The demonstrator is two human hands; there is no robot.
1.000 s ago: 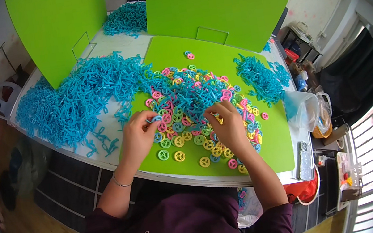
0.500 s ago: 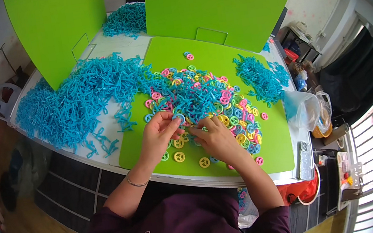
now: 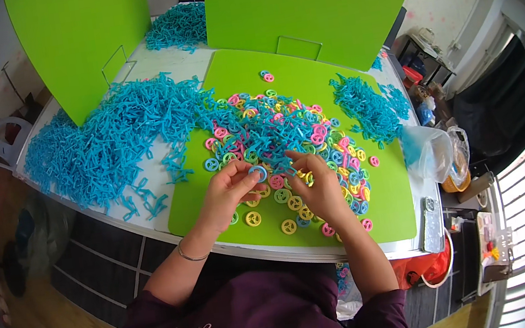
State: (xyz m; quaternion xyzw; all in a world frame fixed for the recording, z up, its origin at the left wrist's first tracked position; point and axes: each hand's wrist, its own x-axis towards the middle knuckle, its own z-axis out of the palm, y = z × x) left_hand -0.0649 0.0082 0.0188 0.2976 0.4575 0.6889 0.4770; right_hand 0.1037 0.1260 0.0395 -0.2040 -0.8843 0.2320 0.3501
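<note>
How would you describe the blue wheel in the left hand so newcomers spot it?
On the flat green mat, find the heap of coloured wheels. At the heap's near left side, the left hand pinches the blue wheel, gripped while its neighbours lie loose.

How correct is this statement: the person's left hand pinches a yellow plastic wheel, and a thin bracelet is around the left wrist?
One detail is wrong: the head view shows the left hand pinching a blue plastic wheel, not a yellow one. The thin bracelet is as you say.
</note>
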